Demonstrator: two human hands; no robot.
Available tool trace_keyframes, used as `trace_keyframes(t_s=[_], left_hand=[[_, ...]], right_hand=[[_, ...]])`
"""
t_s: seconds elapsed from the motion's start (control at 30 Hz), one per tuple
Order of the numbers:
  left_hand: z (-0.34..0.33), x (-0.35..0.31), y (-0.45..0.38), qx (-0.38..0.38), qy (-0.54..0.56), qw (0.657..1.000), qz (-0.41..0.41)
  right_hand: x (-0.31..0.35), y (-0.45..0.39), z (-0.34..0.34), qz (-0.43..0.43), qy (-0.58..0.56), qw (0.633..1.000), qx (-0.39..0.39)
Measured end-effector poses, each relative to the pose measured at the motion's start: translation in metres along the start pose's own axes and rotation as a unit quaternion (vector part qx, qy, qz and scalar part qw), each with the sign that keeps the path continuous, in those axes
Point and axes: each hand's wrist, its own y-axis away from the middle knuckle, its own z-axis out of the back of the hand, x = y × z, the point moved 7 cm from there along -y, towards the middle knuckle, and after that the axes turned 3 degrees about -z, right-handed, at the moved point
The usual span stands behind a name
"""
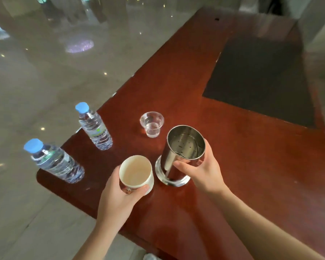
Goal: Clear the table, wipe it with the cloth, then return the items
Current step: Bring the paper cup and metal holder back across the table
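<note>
Lower centre: left hand [118, 196] wrapped around a white paper cup [136, 174], thumb across its near side; right hand [201, 169] clasps the upper wall of a steel canister [182, 154] just right of the cup, its flared base at the red-brown table [242, 166], contact unclear. Further up, a clear plastic cup [152, 123] stands alone at mid-frame, and two blue-capped water bottles stand along the table's left edge, the near bottle [54, 161] lower left, the far bottle [94, 126] above it; a dark mat [261, 77] lies at upper right.
</note>
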Motion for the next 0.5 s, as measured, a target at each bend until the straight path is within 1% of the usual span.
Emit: trace_keyframes(t_s=[0.17, 0.33, 0.43, 0.5], left_hand=[[-0.082, -0.053, -0.008, 0.119, 0.017, 0.991, -0.066], [-0.167, -0.118, -0.015, 0.212, 0.007, 0.969, -0.128], [-0.218, -0.155, -0.018, 0.24, 0.004, 0.958, -0.158], [-0.249, -0.176, -0.022, 0.247, 0.002, 0.953, -0.178]], right_hand=[[-0.008, 0.039, 0.097, -0.015, 0.02, 0.992, -0.122], [-0.022, 0.079, 0.191, -0.04, 0.009, 0.966, -0.255], [-0.031, 0.095, 0.239, -0.055, 0.029, 0.947, -0.316], [-0.04, 0.098, 0.268, -0.064, 0.039, 0.939, -0.335]])
